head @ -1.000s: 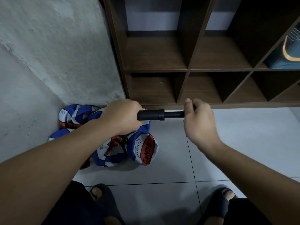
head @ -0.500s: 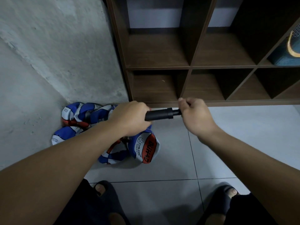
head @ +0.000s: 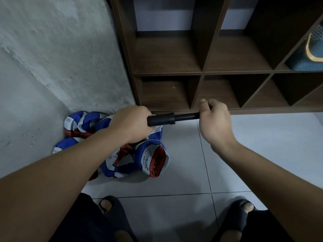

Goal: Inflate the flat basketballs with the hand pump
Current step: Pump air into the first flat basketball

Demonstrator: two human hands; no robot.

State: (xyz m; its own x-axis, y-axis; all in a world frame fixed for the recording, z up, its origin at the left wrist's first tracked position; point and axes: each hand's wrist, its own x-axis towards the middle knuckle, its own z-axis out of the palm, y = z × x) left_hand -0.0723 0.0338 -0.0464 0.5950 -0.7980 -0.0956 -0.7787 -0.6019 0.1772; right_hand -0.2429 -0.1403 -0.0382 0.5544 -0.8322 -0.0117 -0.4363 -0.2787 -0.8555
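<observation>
A black hand pump [head: 167, 119] is held level in front of me, above the floor. My left hand [head: 130, 125] grips its thick barrel at the left end. My right hand [head: 214, 122] holds the handle end, with a stretch of thinner rod showing between barrel and hand. Below the left hand, several flat blue, white and red basketballs [head: 153, 159] lie crumpled in a heap on the tiled floor by the wall corner. The pump's nozzle end is hidden behind my left hand.
A dark wooden cubby shelf [head: 201, 74] stands straight ahead, its compartments bare except a blue basket [head: 312, 49] at the upper right. A rough grey wall [head: 52, 58] runs along the left. My feet in dark slippers [head: 111, 212] stand on pale floor tiles.
My right hand pushed the handle in toward the barrel half a second ago, then pulled it back out to the right, so the rod shows again. The left hand stayed on the barrel.
</observation>
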